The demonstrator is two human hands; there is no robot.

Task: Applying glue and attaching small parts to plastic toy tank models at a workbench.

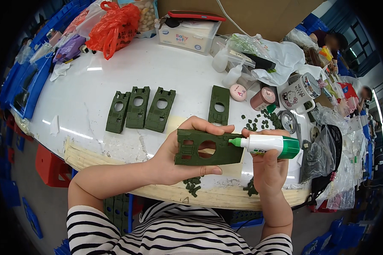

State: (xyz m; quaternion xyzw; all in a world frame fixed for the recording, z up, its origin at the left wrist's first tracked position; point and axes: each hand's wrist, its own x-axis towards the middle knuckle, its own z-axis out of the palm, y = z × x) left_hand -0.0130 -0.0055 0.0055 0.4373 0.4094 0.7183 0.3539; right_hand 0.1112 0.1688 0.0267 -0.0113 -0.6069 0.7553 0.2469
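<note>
My left hand (174,157) is closed around a dark green plastic model tank hull (191,148), a flat piece with a large round hole and small square openings. In my right hand (270,170) is a white glue bottle (264,144) with a green base and a green pointed nozzle. The nozzle tip lies at the hull's right end, close to a small opening; whether it touches cannot be told. Three similar hulls (137,106) lie side by side at the left of the table. Another hull (219,104) lies just beyond my hands.
Small green parts (259,121) are scattered right of centre, with more (192,185) at the near edge. Behind them stand a pink jar (263,98), a white mug (297,93) and squeeze bottles (232,76). A wipes box (187,36) and red plastic bag (115,29) sit at the back.
</note>
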